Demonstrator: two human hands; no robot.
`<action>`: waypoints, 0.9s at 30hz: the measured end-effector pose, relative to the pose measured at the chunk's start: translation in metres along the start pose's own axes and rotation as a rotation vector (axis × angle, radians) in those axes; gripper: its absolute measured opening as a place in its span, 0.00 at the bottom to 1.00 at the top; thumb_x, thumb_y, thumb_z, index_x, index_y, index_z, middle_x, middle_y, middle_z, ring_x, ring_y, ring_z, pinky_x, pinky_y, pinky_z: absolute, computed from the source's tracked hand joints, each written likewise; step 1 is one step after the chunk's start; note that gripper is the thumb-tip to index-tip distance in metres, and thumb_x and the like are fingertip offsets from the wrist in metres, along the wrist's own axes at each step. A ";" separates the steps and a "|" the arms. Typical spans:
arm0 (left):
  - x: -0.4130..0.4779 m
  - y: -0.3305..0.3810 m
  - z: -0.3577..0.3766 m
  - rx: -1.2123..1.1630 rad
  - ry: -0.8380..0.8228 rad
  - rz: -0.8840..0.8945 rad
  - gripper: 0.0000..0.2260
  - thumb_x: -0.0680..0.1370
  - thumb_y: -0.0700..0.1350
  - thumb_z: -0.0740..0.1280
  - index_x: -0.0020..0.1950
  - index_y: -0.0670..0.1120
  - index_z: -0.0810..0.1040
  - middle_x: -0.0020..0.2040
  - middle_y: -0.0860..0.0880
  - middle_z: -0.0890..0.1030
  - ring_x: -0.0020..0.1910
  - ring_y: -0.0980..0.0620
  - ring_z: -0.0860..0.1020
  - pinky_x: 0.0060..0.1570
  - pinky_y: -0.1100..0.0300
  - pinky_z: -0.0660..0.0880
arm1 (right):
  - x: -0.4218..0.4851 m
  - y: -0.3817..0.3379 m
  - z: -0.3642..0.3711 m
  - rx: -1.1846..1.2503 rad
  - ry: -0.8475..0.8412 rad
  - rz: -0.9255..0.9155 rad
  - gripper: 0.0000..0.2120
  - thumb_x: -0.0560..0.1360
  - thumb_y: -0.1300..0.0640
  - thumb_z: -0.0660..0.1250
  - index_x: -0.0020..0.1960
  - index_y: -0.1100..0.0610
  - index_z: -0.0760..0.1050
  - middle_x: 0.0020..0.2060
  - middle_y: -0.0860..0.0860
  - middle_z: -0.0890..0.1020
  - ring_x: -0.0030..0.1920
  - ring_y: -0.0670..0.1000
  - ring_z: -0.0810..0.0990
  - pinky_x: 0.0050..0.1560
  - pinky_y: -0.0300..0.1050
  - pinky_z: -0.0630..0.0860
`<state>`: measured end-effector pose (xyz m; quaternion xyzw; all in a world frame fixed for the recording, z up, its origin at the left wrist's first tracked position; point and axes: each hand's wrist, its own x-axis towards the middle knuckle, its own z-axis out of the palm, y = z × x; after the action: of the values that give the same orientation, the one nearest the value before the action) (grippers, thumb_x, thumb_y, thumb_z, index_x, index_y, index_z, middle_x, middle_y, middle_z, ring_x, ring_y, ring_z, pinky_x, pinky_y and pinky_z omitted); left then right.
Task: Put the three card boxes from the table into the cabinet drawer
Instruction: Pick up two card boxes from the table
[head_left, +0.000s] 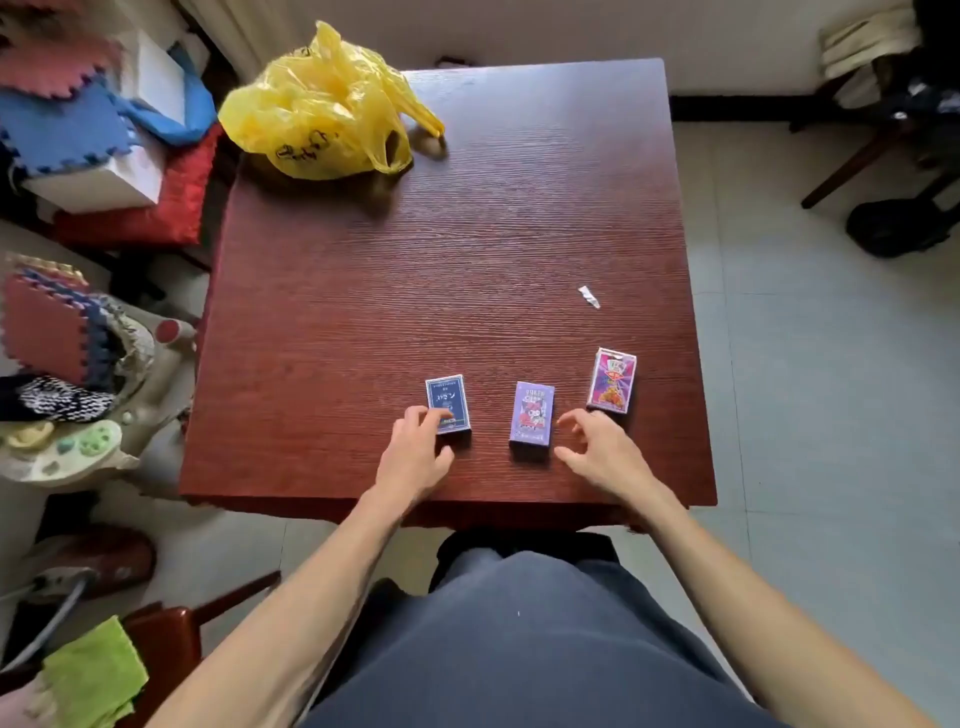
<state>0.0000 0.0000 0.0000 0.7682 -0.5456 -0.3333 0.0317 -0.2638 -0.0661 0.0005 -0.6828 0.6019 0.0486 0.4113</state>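
Observation:
Three card boxes lie in a row near the front edge of the dark red wooden table (441, 291). The dark blue box (447, 399) is on the left, and my left hand (418, 452) rests its fingertips on the box's near end, thumb beside it. A purple box (532, 414) lies in the middle. A pink and purple box (612, 380) lies to the right, slightly farther back. My right hand (602, 449) hovers between these two with fingers spread, touching neither. No cabinet drawer is in view.
A crumpled yellow plastic bag (322, 111) sits on the table's far left corner. A small white paper scrap (589, 297) lies at the right. Foam mats, cushions and boxes crowd the floor at left; chair legs stand at right.

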 end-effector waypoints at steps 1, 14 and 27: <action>0.012 0.003 -0.003 0.082 -0.001 0.029 0.26 0.74 0.45 0.68 0.72 0.51 0.67 0.71 0.46 0.65 0.66 0.44 0.67 0.60 0.46 0.75 | 0.010 -0.008 -0.001 -0.062 0.014 -0.048 0.22 0.73 0.47 0.72 0.66 0.47 0.73 0.55 0.49 0.77 0.56 0.51 0.79 0.55 0.52 0.79; 0.073 -0.001 0.001 0.509 -0.173 0.180 0.38 0.71 0.46 0.74 0.76 0.57 0.59 0.75 0.43 0.58 0.71 0.39 0.58 0.59 0.45 0.76 | 0.063 -0.050 0.027 -0.647 -0.107 -0.124 0.44 0.69 0.46 0.77 0.79 0.44 0.58 0.76 0.54 0.63 0.74 0.59 0.64 0.64 0.59 0.72; 0.038 -0.013 -0.003 0.155 -0.201 0.053 0.35 0.69 0.55 0.73 0.73 0.59 0.63 0.66 0.46 0.65 0.65 0.43 0.64 0.59 0.46 0.75 | 0.021 -0.035 0.026 -0.138 -0.013 0.021 0.37 0.68 0.41 0.74 0.74 0.45 0.67 0.65 0.52 0.75 0.64 0.58 0.75 0.63 0.54 0.75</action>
<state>0.0189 -0.0287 -0.0212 0.7165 -0.5903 -0.3644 -0.0735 -0.2169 -0.0689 -0.0105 -0.7030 0.6013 0.0987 0.3667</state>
